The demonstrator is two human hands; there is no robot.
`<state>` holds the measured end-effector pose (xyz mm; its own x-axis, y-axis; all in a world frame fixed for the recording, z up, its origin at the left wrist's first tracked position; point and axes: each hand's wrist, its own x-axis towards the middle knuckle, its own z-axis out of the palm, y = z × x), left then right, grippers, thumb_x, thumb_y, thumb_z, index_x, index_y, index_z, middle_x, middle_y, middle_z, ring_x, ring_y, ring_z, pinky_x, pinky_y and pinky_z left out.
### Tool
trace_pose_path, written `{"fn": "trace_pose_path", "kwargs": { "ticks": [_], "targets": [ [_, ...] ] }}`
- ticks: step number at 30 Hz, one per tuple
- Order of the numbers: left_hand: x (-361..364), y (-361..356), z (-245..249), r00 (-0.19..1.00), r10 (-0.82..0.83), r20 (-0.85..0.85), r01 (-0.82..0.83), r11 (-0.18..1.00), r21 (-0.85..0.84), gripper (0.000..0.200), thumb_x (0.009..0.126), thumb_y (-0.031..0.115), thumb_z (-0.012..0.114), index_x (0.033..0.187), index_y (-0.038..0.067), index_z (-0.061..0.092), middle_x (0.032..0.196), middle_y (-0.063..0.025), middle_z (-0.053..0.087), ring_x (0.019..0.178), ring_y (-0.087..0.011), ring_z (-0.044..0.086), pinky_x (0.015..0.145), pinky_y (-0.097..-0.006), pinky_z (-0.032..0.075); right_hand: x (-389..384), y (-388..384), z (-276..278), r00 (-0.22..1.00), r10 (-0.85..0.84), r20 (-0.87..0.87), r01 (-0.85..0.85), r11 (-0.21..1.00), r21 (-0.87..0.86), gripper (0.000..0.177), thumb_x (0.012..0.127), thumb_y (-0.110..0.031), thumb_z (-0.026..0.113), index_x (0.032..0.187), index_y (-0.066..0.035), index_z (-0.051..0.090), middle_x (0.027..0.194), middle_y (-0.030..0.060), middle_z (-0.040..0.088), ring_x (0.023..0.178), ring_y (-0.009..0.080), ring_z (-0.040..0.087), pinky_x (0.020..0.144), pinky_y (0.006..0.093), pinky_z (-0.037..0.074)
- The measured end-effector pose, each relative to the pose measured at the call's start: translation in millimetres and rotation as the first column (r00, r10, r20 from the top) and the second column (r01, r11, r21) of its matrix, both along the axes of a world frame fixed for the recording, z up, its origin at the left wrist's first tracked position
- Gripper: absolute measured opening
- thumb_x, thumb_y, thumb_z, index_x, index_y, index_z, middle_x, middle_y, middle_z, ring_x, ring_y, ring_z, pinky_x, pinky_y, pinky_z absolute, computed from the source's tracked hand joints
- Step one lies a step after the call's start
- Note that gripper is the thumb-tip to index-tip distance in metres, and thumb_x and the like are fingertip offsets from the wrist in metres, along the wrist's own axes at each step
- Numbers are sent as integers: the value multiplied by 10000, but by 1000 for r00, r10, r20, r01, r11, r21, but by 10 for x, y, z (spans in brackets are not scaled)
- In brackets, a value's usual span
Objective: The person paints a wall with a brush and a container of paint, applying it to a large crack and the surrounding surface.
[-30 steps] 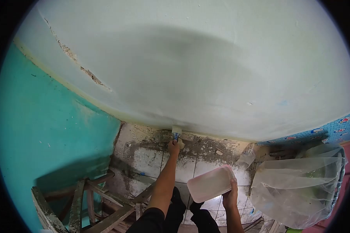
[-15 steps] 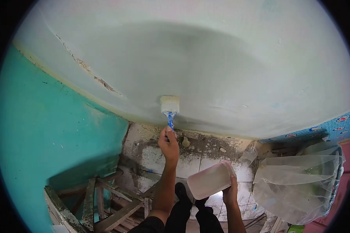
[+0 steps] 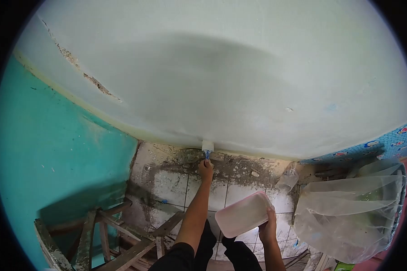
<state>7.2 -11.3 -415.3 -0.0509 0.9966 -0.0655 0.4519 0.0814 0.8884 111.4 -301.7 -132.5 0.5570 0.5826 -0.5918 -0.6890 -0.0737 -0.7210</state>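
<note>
Head view: the left hand (image 3: 205,170) has its fingers closed around the blue-marked handle of a brush (image 3: 207,147), a narrow grip with the pale, broad head pointing away from the person. The bristles are at the foot of a pale wall (image 3: 221,90); whether they press on it is hard to tell. The right hand (image 3: 267,229) grips the right-hand side of a shallow, pinkish-white tub (image 3: 242,216), its fingers partly hidden by the tub. The tub is held tilted above the floor, its rounded corners showing; what it contains cannot be made out.

Relative to the tub, the brush is beyond it and to its left, well apart from it. The person's legs (image 3: 237,253), in dark trousers, are below and nearer the person than the tub. White floor tiles (image 3: 169,185) spread under and around it, and a band of dark dirt and crumbled bits (image 3: 239,169) runs beyond it along the base of the pale wall. To the tub's right, a bulky thing is draped in clear plastic sheeting (image 3: 348,212), with a small crumpled piece of plastic (image 3: 287,177) beyond the tub and slightly to its right. Farther right and beyond is a blue patterned strip (image 3: 371,144). To the tub's left stands a worn wooden frame (image 3: 88,239), before a teal wall (image 3: 68,149). Far beyond the tub and to its left, a jagged crack (image 3: 95,83) slants across the pale wall.
</note>
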Motion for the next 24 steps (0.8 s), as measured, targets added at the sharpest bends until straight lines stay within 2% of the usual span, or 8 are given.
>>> {"fn": "trace_pose_path", "kwargs": {
  "ticks": [2, 5, 8, 11, 13, 16, 20, 24],
  "targets": [
    [-93, 79, -151, 999, 22, -40, -28, 990, -140, 366, 992, 297, 498, 876, -28, 619, 785, -168, 608, 694, -323, 570, 640, -423, 440, -12, -2, -30, 1000, -4, -10, 4, 1000, -8, 549, 982, -373, 478, 1404, -32, 397, 1350, 121, 504, 1255, 244, 491, 1060, 389, 382],
    [-289, 310, 97, 999, 11, -43, -27, 913, -407, 364, 979, 275, 512, 801, -28, 607, 720, -154, 597, 632, -309, 550, 596, -428, 407, -36, 17, 40, 1000, -9, -25, 9, 1000, -10, 526, 982, -359, 468, 1396, -43, 399, 1331, 118, 504, 1232, 244, 503, 1024, 393, 414],
    [-463, 523, 713, 999, -6, 33, 12, 986, -165, 377, 975, 255, 512, 726, -23, 563, 620, -109, 546, 546, -232, 491, 550, -408, 368, -59, 103, 211, 1000, 0, -1, 0, 1000, 16, 477, 980, -329, 460, 1379, -72, 404, 1278, 109, 512, 1183, 240, 529, 943, 405, 483],
    [-574, 631, 1668, 996, -6, 92, 23, 981, -194, 387, 974, 243, 512, 688, -17, 530, 565, -53, 484, 518, -162, 431, 524, -370, 346, -121, 233, 601, 1000, 21, -22, -21, 1000, 17, 475, 980, -334, 461, 1373, -73, 407, 1272, 110, 515, 1180, 241, 532, 930, 410, 490],
    [-696, 620, 2238, 977, -42, 210, 64, 993, -99, 346, 982, 244, 528, 748, -3, 594, 613, -27, 520, 525, -117, 447, 499, -330, 345, -160, 350, 892, 998, 45, -34, -45, 999, 25, 473, 980, -338, 463, 1369, -76, 412, 1270, 112, 516, 1178, 240, 534, 922, 414, 494],
    [-788, 594, 3322, 948, -40, 315, 55, 998, -41, 334, 986, 239, 529, 767, -1, 609, 617, 8, 501, 538, -80, 417, 494, -289, 320, -219, 460, 1182, 996, 80, -43, -80, 997, 13, 578, 979, -384, 451, 1433, -34, 377, 1365, 136, 507, 1279, 259, 485, 1053, 399, 402],
    [-853, 534, 4810, 888, -8, 460, 25, 999, -32, 290, 994, 239, 540, 879, -2, 651, 642, 40, 494, 568, -32, 395, 500, -230, 296, -281, 568, 1303, 991, 136, 20, -137, 987, 79, 586, 978, -383, 431, 1437, -22, 375, 1382, 146, 497, 1289, 263, 480, 1064, 403, 396],
    [-886, 463, 5791, 842, -51, 537, 6, 996, 85, 279, 1004, 254, 548, 974, -1, 657, 669, 42, 497, 592, -21, 399, 517, -204, 291, -349, 665, 1385, 983, 172, 58, -178, 975, 136, 595, 978, -388, 411, 1437, -11, 377, 1396, 153, 487, 1296, 268, 477, 1062, 404, 400]
  ]
}}
